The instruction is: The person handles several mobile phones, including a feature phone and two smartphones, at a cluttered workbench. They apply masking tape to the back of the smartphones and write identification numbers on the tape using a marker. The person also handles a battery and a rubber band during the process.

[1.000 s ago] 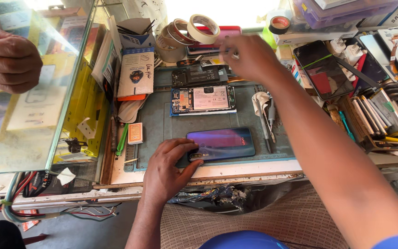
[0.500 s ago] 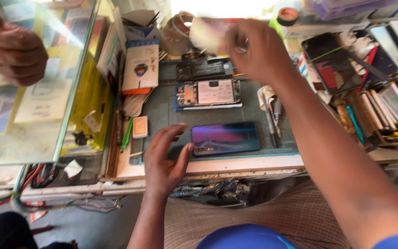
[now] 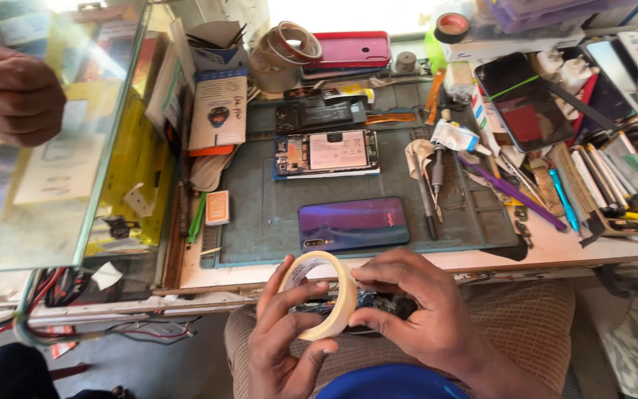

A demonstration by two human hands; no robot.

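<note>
Holding a roll of pale masking tape (image 3: 321, 294) over my lap, I have both hands closed on it. My left hand (image 3: 283, 341) cups the roll from below and behind, thumb pressed on its near face and fingers curled around the outer rim, so the ring stands on edge with its open centre turned to the left. My right hand (image 3: 422, 310) pinches the rim on the other side, thumb and forefinger pressed together against the tape, the other fingers folded loosely beneath.

Half a second ago my right arm was stretched far forward to the back of the bench with the roll in its fingers, and my left hand lay spread flat beside the purple phone. Now both have drawn back to me and met on the tape, below the bench edge.

Both wrists are bent inward, forearms rising from the bottom of the view, palms roughly facing each other.

Just beyond my knuckles, on the grey work mat (image 3: 260, 222), lies the purple phone (image 3: 354, 224), back cover up, apart from my hands. Farther out past it sits an opened phone (image 3: 326, 154) with its insides showing. Off to the far left, behind the glass case (image 3: 53, 185), another person's hand (image 3: 10, 92) rests closed.
</note>
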